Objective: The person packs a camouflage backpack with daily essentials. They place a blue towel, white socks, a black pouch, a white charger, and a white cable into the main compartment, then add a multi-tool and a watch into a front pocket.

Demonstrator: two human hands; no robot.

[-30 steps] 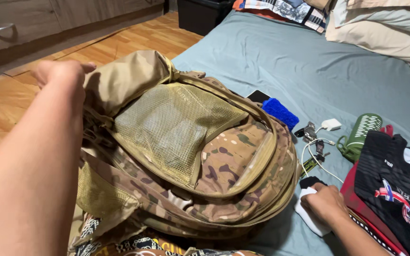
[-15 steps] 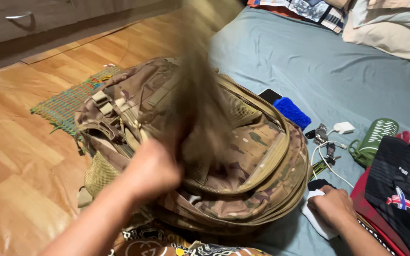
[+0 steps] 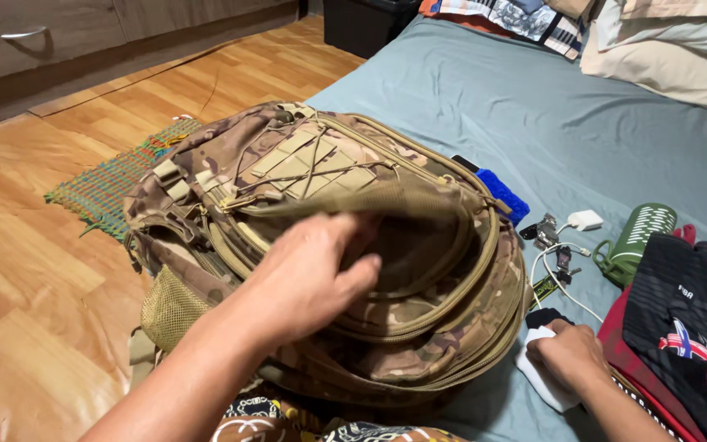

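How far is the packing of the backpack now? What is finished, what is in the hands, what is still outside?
Done: nothing visible; the inside is hidden. In hand: the left hand lies on the front flap of the camouflage backpack; the right hand grips a white cloth on the bed. Still outside: folded shirts, a green bottle, the white charger, keys and a blue towel.

One camouflage backpack (image 3: 321, 245), one green bottle (image 3: 636, 237), one woven mat (image 3: 112, 180), two hands.
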